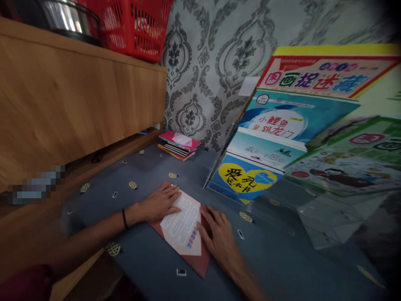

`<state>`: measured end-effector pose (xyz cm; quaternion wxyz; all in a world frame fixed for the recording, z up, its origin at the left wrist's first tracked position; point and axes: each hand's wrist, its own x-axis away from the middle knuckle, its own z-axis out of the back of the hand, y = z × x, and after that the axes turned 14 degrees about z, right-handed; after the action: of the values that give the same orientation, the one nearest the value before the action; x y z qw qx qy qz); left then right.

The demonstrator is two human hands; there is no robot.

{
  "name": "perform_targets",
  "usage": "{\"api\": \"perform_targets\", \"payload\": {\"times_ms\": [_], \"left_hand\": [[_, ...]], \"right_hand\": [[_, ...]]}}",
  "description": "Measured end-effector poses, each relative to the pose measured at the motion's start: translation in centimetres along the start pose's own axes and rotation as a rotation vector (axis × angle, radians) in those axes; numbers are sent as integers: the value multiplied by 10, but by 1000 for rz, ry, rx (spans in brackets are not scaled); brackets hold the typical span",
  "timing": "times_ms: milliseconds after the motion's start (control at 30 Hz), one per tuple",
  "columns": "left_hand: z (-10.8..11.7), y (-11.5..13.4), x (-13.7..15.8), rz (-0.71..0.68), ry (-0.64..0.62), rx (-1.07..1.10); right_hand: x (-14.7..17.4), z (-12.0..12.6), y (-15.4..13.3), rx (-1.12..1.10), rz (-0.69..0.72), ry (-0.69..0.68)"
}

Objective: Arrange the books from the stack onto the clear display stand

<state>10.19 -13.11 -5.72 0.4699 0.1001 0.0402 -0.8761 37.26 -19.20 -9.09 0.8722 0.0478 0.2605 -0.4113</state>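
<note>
A thin book [183, 223] with a reddish-brown border and a pale, printed middle panel lies at an angle on the dark blue tabletop. My left hand [161, 202] rests flat on its far left part, fingers stretched out, with a black band around the wrist. On the opposite side, my right hand [219, 234] lies along the book's right edge with fingers extended and slightly bent. Both palms face down, and each hand covers part of the cover.
A stand of picture books [263, 125] rises at the right, its clear pocket [332, 221] hanging low. Behind sits a small stack of books [178, 145]. A wooden cabinet [81, 88] on the left carries a red basket [134, 29] and a metal pot [70, 19].
</note>
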Motion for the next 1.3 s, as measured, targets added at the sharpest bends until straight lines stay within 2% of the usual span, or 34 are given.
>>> {"api": "perform_targets", "payload": {"times_ms": [133, 300, 400, 467, 600, 700, 800, 900, 1067, 1300], "left_hand": [[2, 19, 6, 44, 48, -77], [0, 51, 49, 149, 102, -84], [4, 57, 77, 216, 123, -75], [8, 55, 93, 288, 127, -74], [15, 47, 116, 417, 138, -47], [18, 46, 128, 425, 166, -55], [20, 47, 135, 397, 207, -71], [21, 48, 137, 400, 241, -47], [21, 47, 136, 394, 250, -7], [17, 46, 134, 373, 282, -28]], "right_hand": [[17, 5, -12, 68, -27, 7], [12, 13, -11, 72, -15, -15], [-6, 20, -12, 18, 33, -79], [-25, 23, -19, -99, 109, -152], [-69, 14, -51, -378, 314, -289], [-96, 3, -78, -506, 454, -378], [-110, -6, -94, -564, 517, -453], [-116, -13, -98, -578, 528, -484], [-119, -19, -96, -588, 507, -440], [-119, -16, -94, -597, 491, -427]]}}
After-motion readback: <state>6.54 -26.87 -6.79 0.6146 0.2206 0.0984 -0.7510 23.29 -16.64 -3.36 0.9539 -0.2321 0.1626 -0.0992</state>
